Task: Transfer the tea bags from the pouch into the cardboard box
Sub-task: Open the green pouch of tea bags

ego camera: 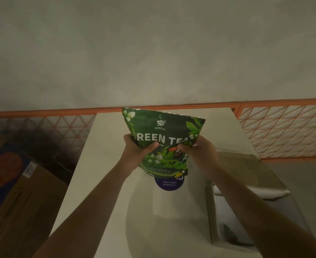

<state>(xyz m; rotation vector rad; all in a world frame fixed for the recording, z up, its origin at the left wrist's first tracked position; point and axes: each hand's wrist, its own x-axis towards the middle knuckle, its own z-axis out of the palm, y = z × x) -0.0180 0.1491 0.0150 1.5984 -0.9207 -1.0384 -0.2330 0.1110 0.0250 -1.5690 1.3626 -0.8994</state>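
Observation:
A green pouch (162, 138) printed "GREEN TEA" is held upright in the air above a pale table (105, 164). My left hand (137, 149) grips its left edge with the thumb across the front. My right hand (196, 151) pinches its right edge. The pouch top looks closed, and no tea bags show. Below and to the right stands a pale cardboard box (212, 211), open at the top, its inside dim. A flap with a round purple label (169, 185) lies flat just under the pouch.
A large brown carton (17, 192) with blue and orange print sits low on the left beside the table. An orange lattice railing (284, 131) runs behind the table, with a plain grey wall above it.

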